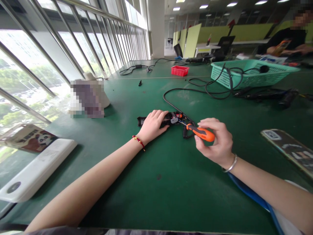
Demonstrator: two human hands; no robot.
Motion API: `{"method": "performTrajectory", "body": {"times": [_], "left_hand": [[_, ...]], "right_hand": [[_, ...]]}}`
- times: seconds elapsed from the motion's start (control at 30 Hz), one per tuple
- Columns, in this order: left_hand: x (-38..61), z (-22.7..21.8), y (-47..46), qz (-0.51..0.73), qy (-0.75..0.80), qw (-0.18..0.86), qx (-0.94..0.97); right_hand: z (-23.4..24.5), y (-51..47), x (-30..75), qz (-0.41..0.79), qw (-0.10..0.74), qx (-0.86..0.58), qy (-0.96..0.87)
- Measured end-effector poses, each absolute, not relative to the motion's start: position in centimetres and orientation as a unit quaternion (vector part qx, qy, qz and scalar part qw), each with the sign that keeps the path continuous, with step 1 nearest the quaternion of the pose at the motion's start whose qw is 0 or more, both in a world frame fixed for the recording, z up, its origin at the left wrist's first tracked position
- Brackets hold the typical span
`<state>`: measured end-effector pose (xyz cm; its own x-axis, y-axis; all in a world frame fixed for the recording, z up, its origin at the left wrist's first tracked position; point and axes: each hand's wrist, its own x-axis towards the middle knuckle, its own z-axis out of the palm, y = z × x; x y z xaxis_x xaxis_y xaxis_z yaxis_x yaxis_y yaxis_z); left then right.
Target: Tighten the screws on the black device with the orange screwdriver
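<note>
My left hand [154, 124] is wrapped over a black tube-shaped device [141, 121] lying on the green tabletop, holding it down. At its right end the housing is open, showing a grey part [174, 120] and red and orange pieces with thin wires. A screwdriver [202, 133] with an orange and black handle is in my right hand [216, 142], gripped between thumb and fingers. Its shaft points left into the open end; whether the tip touches a screw cannot be made out. A black cable [168, 101] runs from the device toward the back.
A green basket [256, 81] with cables stands back right, near a small red bin [180, 70]. Black tools [269, 94] lie in front of the basket. A phone [288, 150] is at right; a white power bank-like bar [41, 169] at left. One person sits far right.
</note>
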<state>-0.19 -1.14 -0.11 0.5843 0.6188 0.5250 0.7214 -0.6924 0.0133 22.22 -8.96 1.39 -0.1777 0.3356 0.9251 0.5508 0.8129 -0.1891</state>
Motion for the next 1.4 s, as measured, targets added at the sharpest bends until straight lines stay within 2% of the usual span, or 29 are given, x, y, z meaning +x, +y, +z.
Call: {"method": "performTrajectory", "body": {"times": [0.13, 0.37, 0.53, 0.67, 0.77, 1.0, 1.23, 1.4], "left_hand": [[-0.19, -0.12, -1.12, -0.254, -0.379, 0.1, -0.884], [-0.19, -0.09, -1.15, -0.256, -0.379, 0.098, -0.884], [-0.18, -0.08, -1.15, -0.256, -0.379, 0.099, -0.884], [-0.15, -0.04, -1.19, -0.254, -0.38, 0.103, -0.883], [-0.15, -0.03, -1.2, -0.253, -0.381, 0.105, -0.883], [-0.18, -0.09, -1.12, -0.256, -0.38, 0.097, -0.883], [-0.18, -0.07, -1.14, -0.255, -0.38, 0.099, -0.884], [-0.16, -0.04, -1.17, -0.256, -0.382, 0.096, -0.883]], "right_hand": [[1.53, -9.15, 22.28, -0.113, 0.546, -0.321, -0.766], [1.49, -8.96, 22.25, -0.096, 0.575, -0.284, -0.761], [1.75, -9.23, 22.13, -0.126, 0.544, -0.305, -0.772], [1.5, -9.15, 22.31, -0.091, 0.57, -0.353, -0.736], [1.42, -8.94, 22.34, -0.096, 0.593, -0.33, -0.728], [1.62, -9.44, 22.27, -0.075, 0.547, -0.342, -0.76], [1.43, -8.92, 22.27, -0.087, 0.586, -0.313, -0.743], [1.6, -9.17, 22.27, -0.096, 0.56, -0.332, -0.753]]}}
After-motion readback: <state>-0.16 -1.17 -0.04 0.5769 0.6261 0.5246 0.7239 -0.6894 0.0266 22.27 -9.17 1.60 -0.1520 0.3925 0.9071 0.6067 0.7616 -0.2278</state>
